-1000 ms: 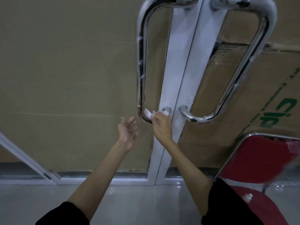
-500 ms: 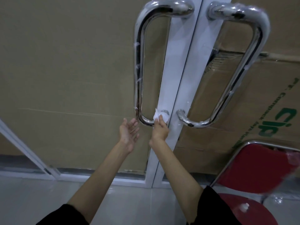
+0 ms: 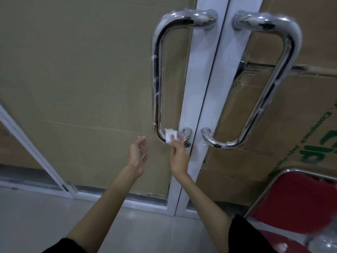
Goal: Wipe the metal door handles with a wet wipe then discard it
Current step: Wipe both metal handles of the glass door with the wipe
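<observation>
Two chrome D-shaped pull handles hang on a double glass door with white frames. The left handle [image 3: 156, 79] shows smears along its bar; the right handle [image 3: 273, 84] curves down to its lower mount. My right hand [image 3: 179, 155] pinches a small white wet wipe [image 3: 170, 136] against the lower bend of the left handle, near its bottom mount. My left hand [image 3: 138, 154] hovers open just left of it, palm turned right, holding nothing.
Brown cardboard [image 3: 73, 79] covers the glass behind both doors, with green print at the right. A red folding chair [image 3: 299, 196] with a metal frame stands at the lower right. A pale tiled floor [image 3: 45, 216] lies below the door sill.
The view has tilted down, so the handles sit lower in frame. My right hand with the wipe has stayed rubbing the left handle's lower bend, shifting slightly left. My left hand stays open beside it.
</observation>
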